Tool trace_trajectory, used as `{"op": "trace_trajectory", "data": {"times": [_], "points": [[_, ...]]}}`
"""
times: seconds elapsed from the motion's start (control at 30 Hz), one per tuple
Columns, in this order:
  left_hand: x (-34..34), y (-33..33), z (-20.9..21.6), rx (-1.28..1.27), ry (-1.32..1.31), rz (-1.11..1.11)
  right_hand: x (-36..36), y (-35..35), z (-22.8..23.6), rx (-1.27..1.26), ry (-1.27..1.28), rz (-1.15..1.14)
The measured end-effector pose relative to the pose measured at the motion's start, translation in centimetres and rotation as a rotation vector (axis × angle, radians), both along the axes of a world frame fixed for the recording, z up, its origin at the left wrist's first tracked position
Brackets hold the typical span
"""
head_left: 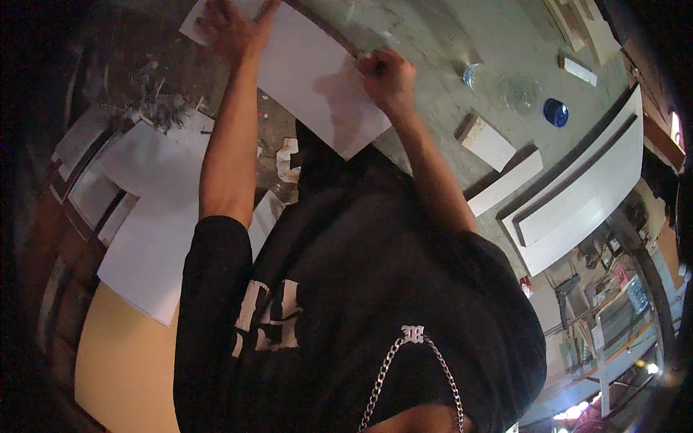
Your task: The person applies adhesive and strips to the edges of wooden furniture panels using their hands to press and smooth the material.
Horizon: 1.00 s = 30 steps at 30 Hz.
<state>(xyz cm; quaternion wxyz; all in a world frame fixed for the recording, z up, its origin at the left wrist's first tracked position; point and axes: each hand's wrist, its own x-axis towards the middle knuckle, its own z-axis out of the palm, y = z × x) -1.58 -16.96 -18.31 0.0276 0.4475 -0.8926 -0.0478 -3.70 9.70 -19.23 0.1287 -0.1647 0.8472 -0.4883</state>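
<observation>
A long white panel (307, 68) lies flat in front of me, slanting from the upper left down to a corner close to my black shirt. My left hand (234, 32) is on its far part with the fingers spread, its fingertips near the top edge of the picture. At the panel's right edge, my right hand (390, 76) is closed with the fingers curled in. Whatever it may grip is hidden by the fingers. A shadow of the right hand and arm falls across the near end of the panel.
On the green-grey work surface to the right are a blue cap (556, 112), a clear round container (521, 92), a white block (487, 143) and long white boards (581, 195). White sheets (148, 216) lie at the left, above a yellowish panel (126, 361).
</observation>
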Motion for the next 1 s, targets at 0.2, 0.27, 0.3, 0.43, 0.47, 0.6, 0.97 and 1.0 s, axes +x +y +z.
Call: {"op": "trace_trajectory", "data": {"times": [0.2,0.27,0.3,0.43,0.47,0.6,0.97,1.0], "points": [[1.3,-0.2,1.2,0.044,-0.014,0.048,1.1,1.8,0.2,0.113,-0.004,0.061],[0.4,1.3,2.9,0.093,-0.016,0.071,0.3,-0.5,0.7,0.102,0.022,0.059],[0.5,0.8,2.0,0.060,0.043,0.050,-0.2,-1.5,1.1,0.092,0.040,0.060],[1.5,0.3,0.6,0.002,0.065,0.057,1.0,1.0,0.2,0.046,0.058,0.060],[1.0,0.4,1.2,-0.001,0.030,0.075,1.2,1.7,0.5,0.105,0.032,0.067],[-0.1,0.7,1.5,-0.010,0.012,0.030,-0.1,-0.5,0.7,0.090,0.027,0.003],[1.3,-0.5,0.1,0.052,0.149,-0.037,1.5,6.8,3.0,0.138,0.187,0.217],[1.3,-0.8,-0.3,0.033,0.151,-0.046,2.1,7.1,2.5,0.149,0.212,0.295]]}}
